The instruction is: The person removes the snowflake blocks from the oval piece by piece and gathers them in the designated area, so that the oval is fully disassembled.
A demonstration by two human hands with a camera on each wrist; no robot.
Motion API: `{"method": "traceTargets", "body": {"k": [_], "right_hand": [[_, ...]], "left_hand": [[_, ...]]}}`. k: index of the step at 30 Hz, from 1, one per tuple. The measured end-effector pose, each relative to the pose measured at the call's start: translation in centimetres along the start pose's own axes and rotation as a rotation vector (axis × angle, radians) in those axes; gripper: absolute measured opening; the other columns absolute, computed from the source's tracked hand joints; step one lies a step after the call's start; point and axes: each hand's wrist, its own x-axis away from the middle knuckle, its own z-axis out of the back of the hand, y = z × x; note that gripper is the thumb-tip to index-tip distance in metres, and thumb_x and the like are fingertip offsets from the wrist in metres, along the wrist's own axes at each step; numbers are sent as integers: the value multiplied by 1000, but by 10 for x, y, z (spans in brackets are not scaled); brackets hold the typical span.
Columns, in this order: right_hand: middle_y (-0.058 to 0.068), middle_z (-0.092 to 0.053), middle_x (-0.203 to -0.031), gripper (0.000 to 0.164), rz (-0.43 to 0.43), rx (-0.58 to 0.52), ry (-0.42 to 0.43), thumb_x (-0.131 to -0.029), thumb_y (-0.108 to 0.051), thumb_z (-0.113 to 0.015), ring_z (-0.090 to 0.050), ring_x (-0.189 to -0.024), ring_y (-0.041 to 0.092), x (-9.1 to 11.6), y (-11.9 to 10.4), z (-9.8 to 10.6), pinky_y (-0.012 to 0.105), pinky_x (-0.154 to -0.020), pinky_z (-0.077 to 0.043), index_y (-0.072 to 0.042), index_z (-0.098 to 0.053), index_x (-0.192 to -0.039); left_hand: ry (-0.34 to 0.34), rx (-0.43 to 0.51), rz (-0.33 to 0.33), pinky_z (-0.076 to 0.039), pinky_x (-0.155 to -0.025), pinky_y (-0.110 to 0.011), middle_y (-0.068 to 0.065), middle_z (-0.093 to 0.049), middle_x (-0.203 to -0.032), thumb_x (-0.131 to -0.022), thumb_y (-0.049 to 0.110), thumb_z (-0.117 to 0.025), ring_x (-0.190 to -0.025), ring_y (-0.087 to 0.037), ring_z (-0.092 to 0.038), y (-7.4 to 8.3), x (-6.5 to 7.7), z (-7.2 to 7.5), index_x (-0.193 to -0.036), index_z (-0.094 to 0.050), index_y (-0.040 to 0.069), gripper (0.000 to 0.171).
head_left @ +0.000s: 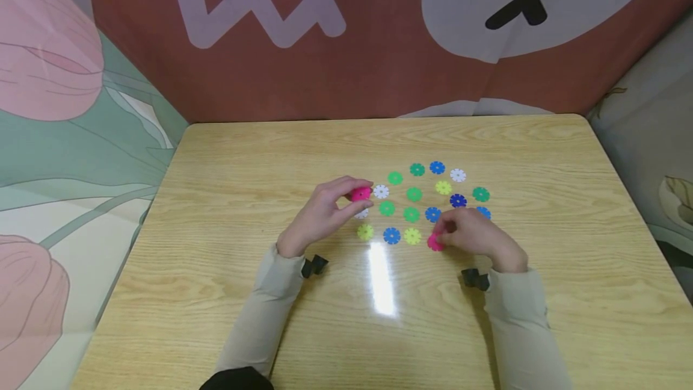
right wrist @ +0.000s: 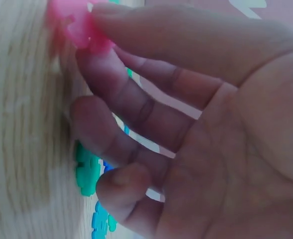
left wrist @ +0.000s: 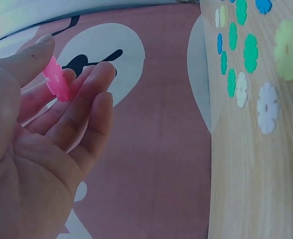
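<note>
Between thumb and fingers my left hand (head_left: pixel 323 211) pinches a pink notched disc (head_left: pixel 361 193), raised above the table at the left end of a group of discs. The left wrist view shows this pink disc (left wrist: pixel 56 79) edge-on near the thumb tip. My right hand (head_left: pixel 476 235) is low at the group's front right, thumb and fingertips pinching a second pink disc (head_left: pixel 435 242). In the right wrist view that pink disc (right wrist: pixel 79 25) is close over the wood. A white disc (head_left: pixel 361 213) is partly hidden behind the left thumb, and a blue disc (head_left: pixel 483 213) lies just behind the right hand.
Several green, blue, yellow and white snowflake-shaped discs (head_left: pixel 414 194) lie flat and spread out on the wooden table (head_left: pixel 216 245). A printed cloth (head_left: pixel 325 83) stands along the back edge. A light reflection shines on the wood between the forearms.
</note>
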Motion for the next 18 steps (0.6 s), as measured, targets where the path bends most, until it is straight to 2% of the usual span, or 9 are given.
{"method": "traceTargets", "body": {"k": [3, 9, 18], "right_hand": [[0, -65, -79, 4, -13, 12, 9, -86, -10, -66, -53, -77, 15, -1, -1, -1, 28, -69, -43, -8, -70, -85], [1, -65, -80, 5, -36, 37, 28, -85, -12, -68, -54, -76, 16, -3, -2, -3, 28, -69, -44, -8, -69, -83], [2, -65, -82, 4, -80, 50, 21, -86, -12, -69, -54, -78, 18, -3, -6, -4, 31, -71, -44, -9, -68, -83]], "left_hand": [[2, -3, 3, -51, -71, -22, -3, -69, -100, -88, 12, -70, -86, -8, -59, 0, 0, 0, -115, -67, 3, 29], [0, 9, 6, -54, -70, -28, -4, -69, -101, -88, 11, -71, -87, -9, -61, 0, 0, 0, -116, -67, 2, 29], [0, -6, -3, -52, -71, -22, -4, -69, -102, -88, 14, -71, -87, -9, -60, -1, 1, 0, -115, -67, 4, 30]]}}
